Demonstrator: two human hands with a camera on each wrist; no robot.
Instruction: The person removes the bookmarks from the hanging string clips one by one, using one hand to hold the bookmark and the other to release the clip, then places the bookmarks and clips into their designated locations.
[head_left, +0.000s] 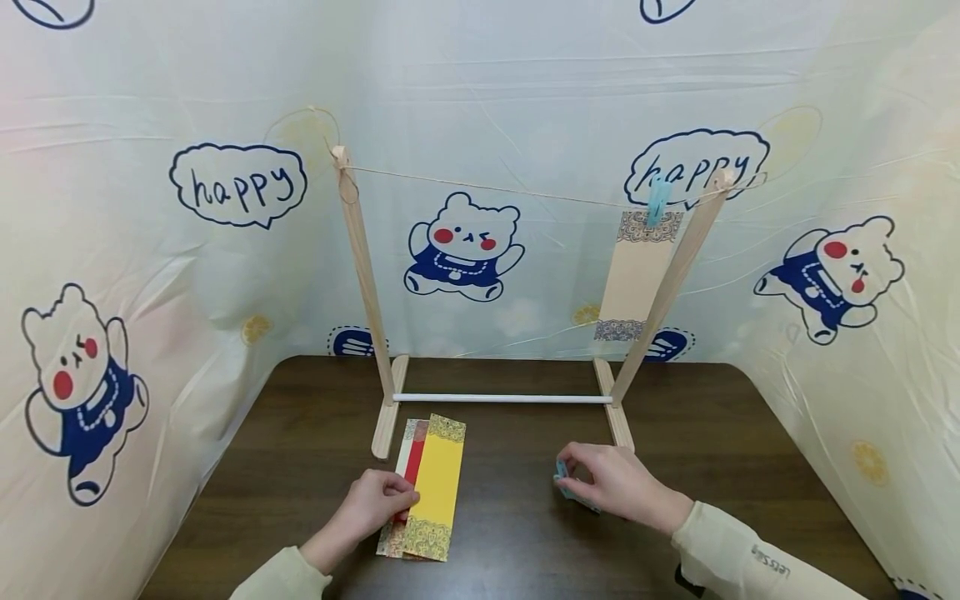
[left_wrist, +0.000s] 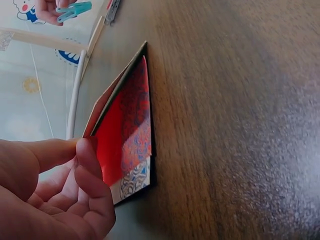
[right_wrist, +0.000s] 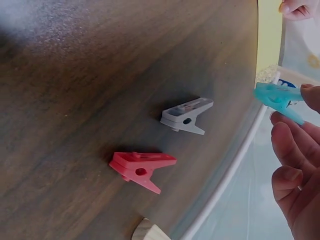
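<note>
In the head view my left hand pinches the edge of a yellow card with patterned ends. Partly covered by it are a red card and a whitish card; the left wrist view shows the red card beneath the raised one. Between thumb and fingertips my right hand holds a light-blue clothespin just above the table. A grey clothespin and a red clothespin lie on the table near that hand.
Behind the hands stands a wooden frame with a string across its posts and a white rod low down. A beige card hangs at the right under a blue clothespin. A printed curtain surrounds the dark table.
</note>
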